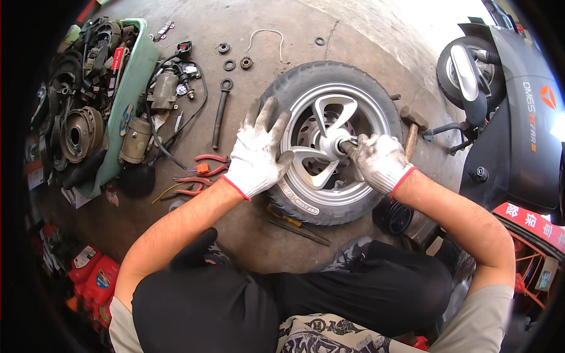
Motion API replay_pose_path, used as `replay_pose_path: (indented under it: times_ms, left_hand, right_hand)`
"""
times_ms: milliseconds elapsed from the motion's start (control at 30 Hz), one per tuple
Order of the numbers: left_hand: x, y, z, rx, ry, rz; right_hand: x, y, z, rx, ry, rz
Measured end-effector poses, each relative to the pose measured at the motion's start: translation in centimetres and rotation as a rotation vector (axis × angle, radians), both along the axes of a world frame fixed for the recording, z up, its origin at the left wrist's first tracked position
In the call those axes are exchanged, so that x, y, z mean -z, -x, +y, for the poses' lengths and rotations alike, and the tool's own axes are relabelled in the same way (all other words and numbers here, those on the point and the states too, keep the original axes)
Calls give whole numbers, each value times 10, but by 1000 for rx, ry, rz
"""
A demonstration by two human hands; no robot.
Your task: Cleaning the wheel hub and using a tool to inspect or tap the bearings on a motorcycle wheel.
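Observation:
A scooter wheel (329,113) with silver spokes and a black tyre lies flat on the floor before me. My left hand (259,150), in a white knit glove with soiled fingers, rests spread over the tyre's left side. At the hub, my gloved right hand (379,162) is closed around a short dark metal rod (347,145) that stands at the hub's centre. The hand hides most of the rod. Red-handled pliers (213,166) lie next to my left wrist. A hammer (413,120) lies just beyond the tyre's right edge.
A green bin (134,82) heaped with used parts stands at left, beside small motors (165,88) with cables. Bearings (246,62), a ring-ended rod (221,112) and a bent wire (282,44) lie beyond my left hand. A dark scooter (521,76) is at right. Red bottles (97,276) stand lower left.

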State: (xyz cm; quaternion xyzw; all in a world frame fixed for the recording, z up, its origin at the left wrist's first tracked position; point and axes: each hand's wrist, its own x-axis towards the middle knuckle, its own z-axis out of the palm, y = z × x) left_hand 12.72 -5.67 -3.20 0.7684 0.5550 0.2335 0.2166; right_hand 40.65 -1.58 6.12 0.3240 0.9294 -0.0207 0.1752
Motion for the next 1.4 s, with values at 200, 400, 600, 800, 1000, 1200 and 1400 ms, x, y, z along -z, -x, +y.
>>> replay_pose_path:
  times_ms: [200,400,600,800,1000,1200,1400]
  left_hand:
    - [-7,4,2,6,50,-5]
    - [0,2,1,6,43,-8]
    - [-1,-1,4,6,-2,-22]
    - [4,-1,-1,9,-23,-1]
    - [2,3,2,23,-30,16]
    - [-11,7,5,40,38,28]
    - [-40,41,16,159,207,-40]
  right_hand:
    - [0,35,7,225,311,-349]
    - [39,-4,-30,1662,1544,1397]
    - [38,2,-30,1645,1398,1255]
    - [-15,9,5,326,387,-123]
    - [-1,11,-6,381,205,4]
    - [16,19,-2,531,404,109]
    - [40,7,-23,1686,1637,1492]
